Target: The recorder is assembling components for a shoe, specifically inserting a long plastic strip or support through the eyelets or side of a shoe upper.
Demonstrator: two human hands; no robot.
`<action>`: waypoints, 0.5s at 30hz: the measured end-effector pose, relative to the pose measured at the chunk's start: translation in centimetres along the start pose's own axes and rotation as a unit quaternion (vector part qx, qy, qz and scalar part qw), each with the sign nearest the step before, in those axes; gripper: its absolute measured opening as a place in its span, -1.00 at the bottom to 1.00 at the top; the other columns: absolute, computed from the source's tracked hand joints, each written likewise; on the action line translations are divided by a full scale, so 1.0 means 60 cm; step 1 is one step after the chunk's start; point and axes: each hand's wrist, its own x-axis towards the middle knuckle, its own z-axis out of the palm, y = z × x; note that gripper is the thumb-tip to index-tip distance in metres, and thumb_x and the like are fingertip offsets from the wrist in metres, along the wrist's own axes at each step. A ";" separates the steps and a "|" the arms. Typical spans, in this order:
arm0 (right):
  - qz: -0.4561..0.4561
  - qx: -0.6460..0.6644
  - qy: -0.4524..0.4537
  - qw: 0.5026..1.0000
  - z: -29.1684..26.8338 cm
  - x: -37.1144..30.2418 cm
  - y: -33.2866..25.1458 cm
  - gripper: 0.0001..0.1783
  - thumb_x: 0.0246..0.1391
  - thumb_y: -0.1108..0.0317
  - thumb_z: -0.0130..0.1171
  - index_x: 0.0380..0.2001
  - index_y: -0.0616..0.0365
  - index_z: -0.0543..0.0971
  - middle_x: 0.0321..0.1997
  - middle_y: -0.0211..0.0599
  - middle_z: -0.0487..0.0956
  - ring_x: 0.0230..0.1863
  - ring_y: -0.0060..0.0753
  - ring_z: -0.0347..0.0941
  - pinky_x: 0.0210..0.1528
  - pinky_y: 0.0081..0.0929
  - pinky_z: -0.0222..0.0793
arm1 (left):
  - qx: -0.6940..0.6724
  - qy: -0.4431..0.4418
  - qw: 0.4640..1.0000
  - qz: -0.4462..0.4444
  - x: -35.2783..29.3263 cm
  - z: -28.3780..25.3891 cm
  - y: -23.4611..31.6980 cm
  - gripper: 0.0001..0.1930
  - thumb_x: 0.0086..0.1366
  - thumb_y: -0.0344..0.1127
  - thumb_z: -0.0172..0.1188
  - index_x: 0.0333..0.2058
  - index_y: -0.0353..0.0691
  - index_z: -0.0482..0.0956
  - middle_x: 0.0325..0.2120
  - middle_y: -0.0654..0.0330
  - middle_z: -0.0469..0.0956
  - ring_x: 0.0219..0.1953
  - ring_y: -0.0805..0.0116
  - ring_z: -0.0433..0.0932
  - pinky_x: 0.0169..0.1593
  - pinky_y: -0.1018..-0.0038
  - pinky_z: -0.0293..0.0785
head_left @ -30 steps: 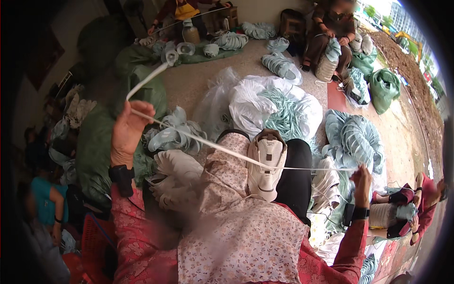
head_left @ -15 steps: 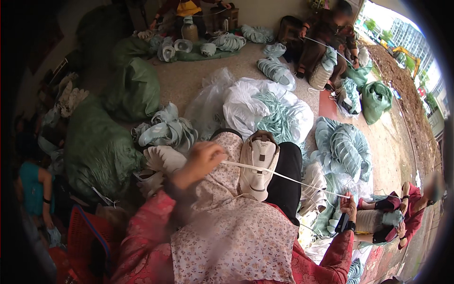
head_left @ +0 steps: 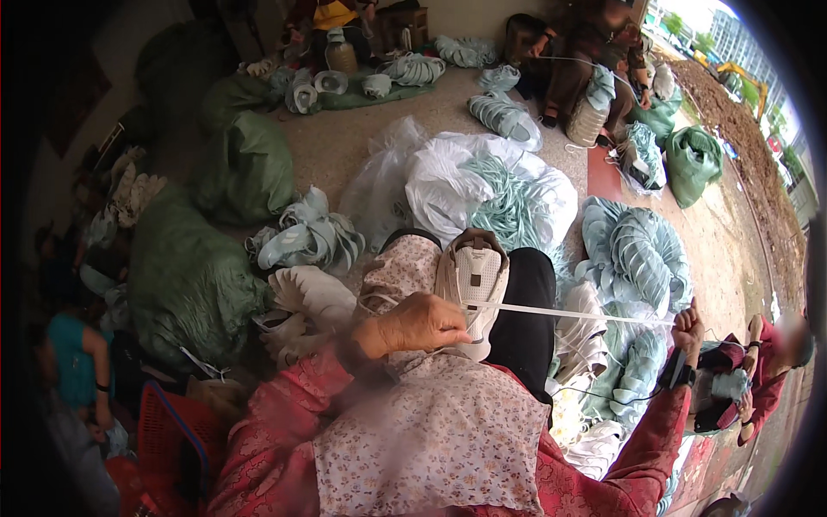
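Observation:
A beige and white shoe upper (head_left: 474,280) stands between my knees, toe end away from me, with perforated panels and a dark patch on its tongue. Close by its near left side, my left hand (head_left: 419,325) is closed, with its fingertips at the white shoelace (head_left: 573,313). The lace runs taut across the upper and out to the right. At that far end my right hand (head_left: 687,330) grips it in closed fingers, raised well clear of my lap. A floral apron (head_left: 431,431) covers my lap.
A white plastic sack (head_left: 444,185) of pale green laces (head_left: 504,194) lies ahead. Stacks of pale blue uppers (head_left: 637,250) lie at right, cream uppers (head_left: 310,297) at left. Green sacks (head_left: 189,276) and a red basket (head_left: 172,439) stand left. Several people work around.
My left hand has come right and down to the shoe upper. My right hand has moved right and up, the lace still stretched out. A person at the back right has spread their arms differently.

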 end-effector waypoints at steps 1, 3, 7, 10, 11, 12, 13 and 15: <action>-0.024 -0.007 -0.002 1.000 0.023 -0.006 -0.002 -0.74 0.35 0.30 -0.11 -0.06 0.12 0.52 -0.69 -0.65 0.04 -0.73 -0.72 -0.16 -0.73 -0.66 -0.26 | 0.001 -0.008 1.000 0.010 -0.003 0.001 -0.002 -0.76 0.16 -0.18 0.32 -0.52 -0.24 0.59 -0.59 0.13 0.53 -0.50 0.13 0.56 -0.41 0.36 0.44; -0.049 -0.010 -0.028 0.998 0.054 -0.014 -0.011 -0.71 0.37 0.30 -0.13 0.01 0.13 0.51 -0.70 -0.65 0.00 -0.73 -0.73 -0.19 -0.74 -0.67 -0.28 | 0.001 -0.018 1.000 0.025 -0.002 -0.002 -0.004 -0.75 0.15 -0.18 0.32 -0.52 -0.24 0.59 -0.59 0.14 0.53 -0.51 0.14 0.56 -0.42 0.36 0.43; -0.074 -0.076 -0.308 0.946 0.119 -0.014 -0.035 -0.62 0.39 0.36 -0.22 0.17 0.24 0.37 -0.61 -0.61 0.06 -0.66 -0.71 -0.11 -0.67 -0.71 -0.13 | -0.033 -0.027 0.998 -0.037 0.012 -0.008 -0.013 -0.74 0.15 -0.17 0.33 -0.54 -0.24 0.59 -0.58 0.16 0.52 -0.52 0.16 0.55 -0.43 0.36 0.41; -0.114 -0.071 -0.239 0.962 0.208 -0.026 -0.026 -0.63 0.36 0.40 -0.18 0.17 0.26 0.34 -0.46 -0.54 0.18 -0.52 -0.64 0.05 -0.46 -0.70 0.09 | 0.019 -0.006 0.999 -0.031 0.011 -0.018 -0.005 -0.74 0.17 -0.19 0.31 -0.54 -0.27 0.57 -0.58 0.15 0.49 -0.51 0.17 0.54 -0.42 0.36 0.40; -0.115 -0.068 -0.265 0.955 0.227 -0.027 -0.043 -0.63 0.35 0.42 -0.16 0.17 0.26 0.33 -0.44 -0.53 0.20 -0.51 -0.64 0.06 -0.44 -0.70 0.11 | 0.055 0.008 0.998 0.001 0.013 -0.019 -0.004 -0.75 0.19 -0.21 0.29 -0.52 -0.28 0.56 -0.57 0.13 0.48 -0.49 0.17 0.53 -0.41 0.36 0.40; -0.115 -0.060 -0.246 0.960 0.243 -0.030 -0.049 -0.64 0.35 0.42 -0.15 0.16 0.25 0.35 -0.48 -0.54 0.19 -0.53 -0.64 0.06 -0.46 -0.68 0.12 | 0.059 0.008 0.998 0.008 0.010 -0.013 -0.006 -0.75 0.19 -0.21 0.29 -0.52 -0.28 0.56 -0.57 0.13 0.48 -0.49 0.17 0.53 -0.41 0.36 0.40; -0.125 -0.053 -0.229 0.964 0.256 -0.041 -0.065 -0.65 0.35 0.43 -0.14 0.15 0.23 0.37 -0.52 -0.56 0.18 -0.55 -0.63 0.06 -0.49 -0.66 0.12 | 0.028 0.043 0.999 -0.001 0.011 0.002 -0.015 -0.78 0.22 -0.24 0.26 -0.47 -0.29 0.55 -0.56 0.10 0.46 -0.47 0.14 0.53 -0.39 0.36 0.39; -0.124 -0.123 -0.214 0.961 0.242 -0.011 -0.068 -0.67 0.34 0.39 -0.13 0.12 0.20 0.39 -0.60 -0.61 0.19 -0.66 -0.69 0.05 -0.62 -0.67 0.06 | 0.004 0.099 0.995 -0.023 0.021 0.022 -0.044 -0.82 0.26 -0.29 0.19 -0.37 -0.30 0.53 -0.52 0.03 0.47 -0.41 0.07 0.54 -0.33 0.35 0.41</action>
